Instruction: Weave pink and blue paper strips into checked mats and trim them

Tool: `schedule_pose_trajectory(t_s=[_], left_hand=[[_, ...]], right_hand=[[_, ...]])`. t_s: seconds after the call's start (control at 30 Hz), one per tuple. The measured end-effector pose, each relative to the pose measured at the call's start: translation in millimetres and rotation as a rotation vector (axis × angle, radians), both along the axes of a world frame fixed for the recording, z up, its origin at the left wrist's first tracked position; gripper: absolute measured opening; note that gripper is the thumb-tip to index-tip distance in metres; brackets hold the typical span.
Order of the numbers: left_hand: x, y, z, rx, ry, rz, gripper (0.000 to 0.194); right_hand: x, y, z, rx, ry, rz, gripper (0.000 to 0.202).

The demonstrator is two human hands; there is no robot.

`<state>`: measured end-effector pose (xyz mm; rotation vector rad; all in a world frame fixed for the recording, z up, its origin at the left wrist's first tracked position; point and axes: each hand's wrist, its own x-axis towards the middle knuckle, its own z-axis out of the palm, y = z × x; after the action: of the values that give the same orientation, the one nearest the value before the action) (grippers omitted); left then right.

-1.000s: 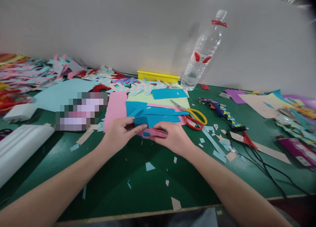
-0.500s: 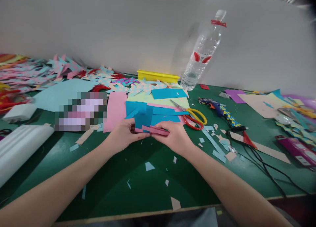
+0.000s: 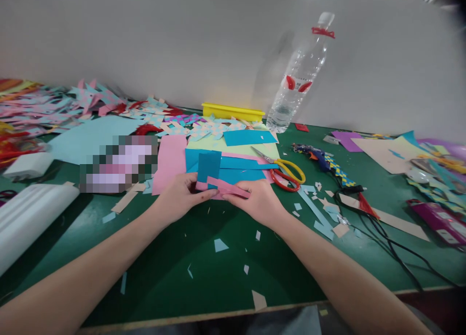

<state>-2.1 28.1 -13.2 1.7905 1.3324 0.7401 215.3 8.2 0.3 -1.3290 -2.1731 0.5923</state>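
Note:
Between my hands is a pink paper strip (image 3: 228,186) crossed with an upright blue paper strip (image 3: 209,165). My left hand (image 3: 185,193) pinches the left end, where pink and blue overlap, with the thumb in front. At the other end, my right hand (image 3: 251,194) is closed on the pink strip, its thumb and fingers together. Just behind the hands lie blue paper pieces (image 3: 243,164) and a pink sheet (image 3: 169,162). Scissors with red and yellow handles (image 3: 291,172) rest beside the blue paper, to the right of my right hand.
A tilted plastic bottle (image 3: 298,77) leans against the wall beside a yellow holder (image 3: 233,112). Woven paper strips (image 3: 54,104) are heaped at back left. A glue gun (image 3: 320,160) with black cables lies right. A white roll (image 3: 32,218) is at left; paper scraps dot the green table.
The pink strip has turned so more of its flat face shows, angled down to the right. The upright blue strip has also turned flatter towards me. Both hands have barely moved.

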Motion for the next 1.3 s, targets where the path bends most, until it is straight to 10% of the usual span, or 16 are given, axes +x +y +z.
schedule_pose_trajectory(t_s=[0.37,0.57,0.8,1.03,1.3], left_hand=[[-0.9,0.5,2.4,-0.063,-0.208,-0.021,0.056],[-2.5,1.4,1.6,-0.014,-0.012,-0.211,0.052],[4.1,-9.4,2.6,-0.063,0.029,-0.321,0.062],[-2.7,-5.3,-2.0,0.347,0.258,-0.108,0.044],[-10.8,-12.4,8.5,0.333,0.531,-0.166,0.039]], right_hand=[[3.7,3.3,6.1,-0.257,0.326,0.004,0.044],[9.5,14.6,0.4,-0.323,0.639,-0.143,0.061],[7.8,13.8,-5.5,0.086,0.457,-0.147,0.043],[6.7,7.8,-5.4,0.310,0.166,0.033,0.027],[3.6,8.3,-2.2,0.190,-0.263,0.376,0.027]])
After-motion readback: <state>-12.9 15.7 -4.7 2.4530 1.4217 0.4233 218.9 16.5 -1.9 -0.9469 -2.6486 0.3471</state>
